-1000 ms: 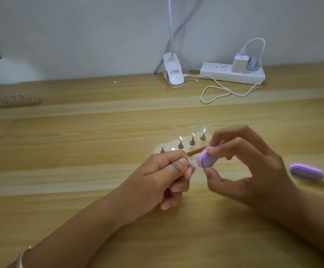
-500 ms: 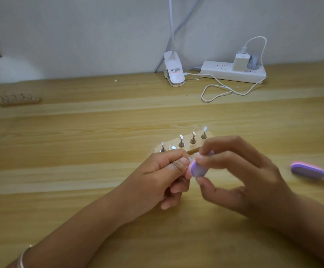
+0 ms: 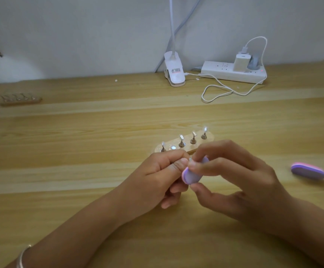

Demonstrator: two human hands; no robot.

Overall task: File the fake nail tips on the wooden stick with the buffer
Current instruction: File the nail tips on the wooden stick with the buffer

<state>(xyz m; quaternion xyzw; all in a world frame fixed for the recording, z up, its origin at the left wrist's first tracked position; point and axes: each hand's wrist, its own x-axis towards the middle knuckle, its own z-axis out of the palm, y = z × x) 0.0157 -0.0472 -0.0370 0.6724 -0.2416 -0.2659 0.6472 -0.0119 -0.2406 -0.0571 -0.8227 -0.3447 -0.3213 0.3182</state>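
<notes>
Buffer meets nail tip just in front of the wooden stand.

The left hand pinches a greyish nail tip, mostly hidden, between thumb and forefinger, its other fingers curled under. The right hand grips the pink-and-purple buffer, thumb below and fingertips on top, pressing it against that tip. A second buffer lies well right of the stand.

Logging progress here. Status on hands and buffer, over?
Left hand pinches nail tip. Right hand holds buffer against it. Second buffer lies apart, off right.
</notes>
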